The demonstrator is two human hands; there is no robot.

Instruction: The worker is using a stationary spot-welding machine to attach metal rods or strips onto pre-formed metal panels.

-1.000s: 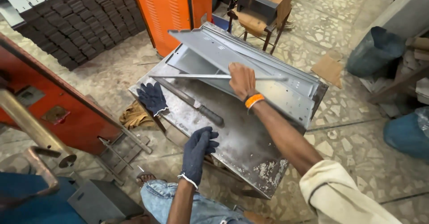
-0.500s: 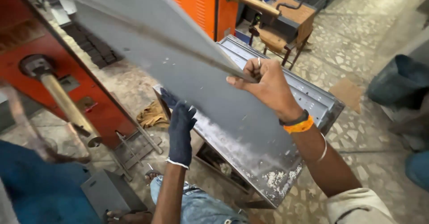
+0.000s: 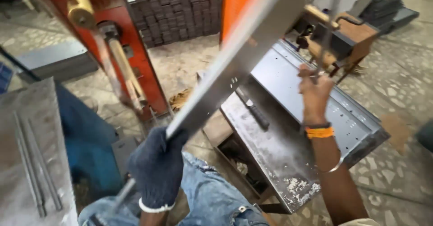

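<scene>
The gloved left hand (image 3: pixel 158 167) clamps the lower edge of a long grey metal panel (image 3: pixel 234 68) at 7 o'clock — the bare right hand (image 3: pixel 314 93) grasps its far edge at 2 o'clock, steadying it tilted above the steel table (image 3: pixel 270 158).

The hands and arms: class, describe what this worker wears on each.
The left hand wears a dark blue knitted glove with a white cuff. The right hand is bare, with an orange wristband, a thin metal bangle and a pale sleeve edge lower down.

The left hand (image 3: pixel 158 165), at lower centre of the frame, is wearing a dark knitted glove with white cuff edging. The right hand (image 3: pixel 314 93) is bare, wearing orange and black wristbands, a thin metal bangle; legs are wearing blue jeans.
</scene>
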